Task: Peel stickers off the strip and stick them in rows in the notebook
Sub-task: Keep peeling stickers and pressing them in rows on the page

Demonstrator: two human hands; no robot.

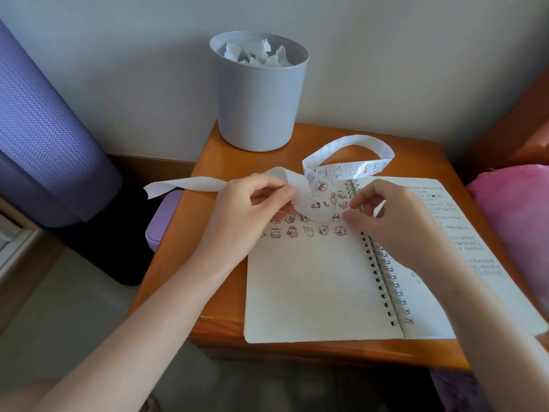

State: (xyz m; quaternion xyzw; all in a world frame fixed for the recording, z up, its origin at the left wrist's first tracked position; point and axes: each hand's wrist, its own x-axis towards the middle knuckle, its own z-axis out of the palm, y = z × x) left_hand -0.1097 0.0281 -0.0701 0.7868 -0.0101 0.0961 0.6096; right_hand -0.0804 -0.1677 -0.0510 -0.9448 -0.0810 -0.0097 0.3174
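Wooden table [184, 227] by a wall, notebook [312, 286] open; left hand [243, 209] pinches the strip [341, 171], right hand [395, 218] nips its edge; probably light, limp, tearable; peel from corners.

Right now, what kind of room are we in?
Probably a bedroom at home. There is a small wooden bedside table, pink fabric like bedding beside it, and a grey bin of paper scraps against the wall.

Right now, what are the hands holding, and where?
Both hold the sticker strip: the left hand pinches its blank middle; fingers of the right hand pinch its printed part.
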